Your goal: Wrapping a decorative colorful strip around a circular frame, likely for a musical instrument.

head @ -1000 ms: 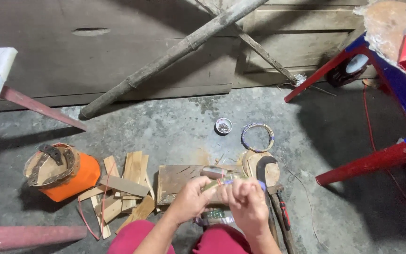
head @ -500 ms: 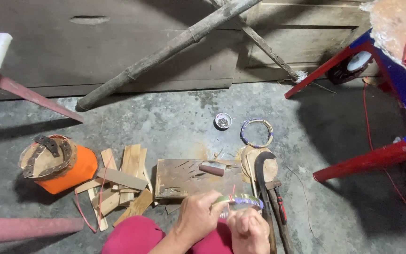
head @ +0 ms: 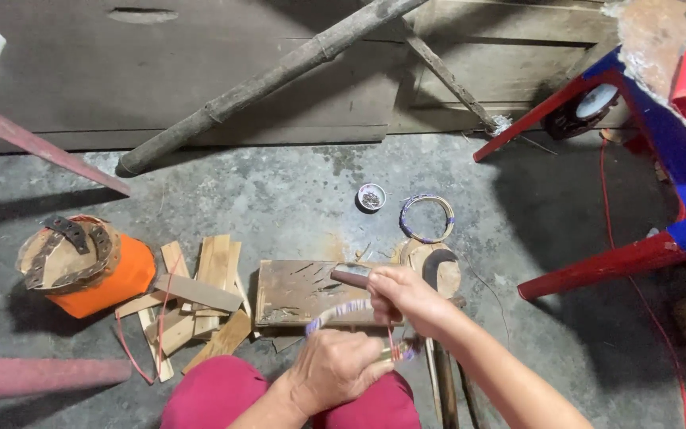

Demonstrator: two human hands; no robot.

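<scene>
My left hand [head: 339,369] grips a thin ring wrapped in purple and white strands [head: 335,314], held low over my knees in red trousers. My right hand [head: 406,298] is closed around a small tool with a brown handle and metal collar [head: 351,276], which lies over a worn wooden block [head: 295,290] on the concrete floor. The tool's working end is hidden by my fingers. A second wrapped ring [head: 426,218] lies flat on the floor farther out, next to a small round tin [head: 371,196].
Wood slats [head: 200,294] lie scattered left of the block. An orange container with a strapped lid [head: 81,266] stands at the left. A round wooden disc [head: 432,266] lies right of the block. A bamboo pole [head: 263,83] leans at the back. A red and blue stool [head: 653,159] stands right.
My right hand has moved up from the ring and closed on the brown-handled tool lying on the block. My left hand still holds the wrapped ring low near my knees.
</scene>
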